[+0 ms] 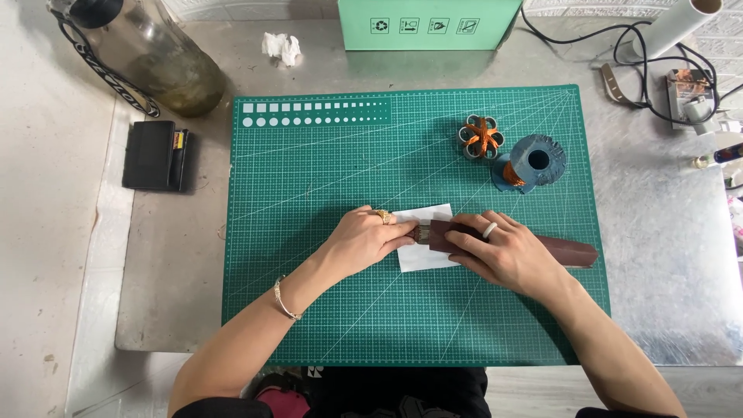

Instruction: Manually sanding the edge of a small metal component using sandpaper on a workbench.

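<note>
Seemingly flat, leather strap (569,251) runs left-right under hands

- Bright, even light is falling from above, keeping colours clear.
- Soft shadows are lying just beside the blue spool (532,162) and the green box (427,23).
- The metal table (665,255) is showing a dull sheen, without harsh glare.
- Focus is holding sharp; straight lines are bowing slightly near the edges.

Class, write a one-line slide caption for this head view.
Both hands, left and right, press a brown leather strap over white paper on a green cutting mat.
</note>
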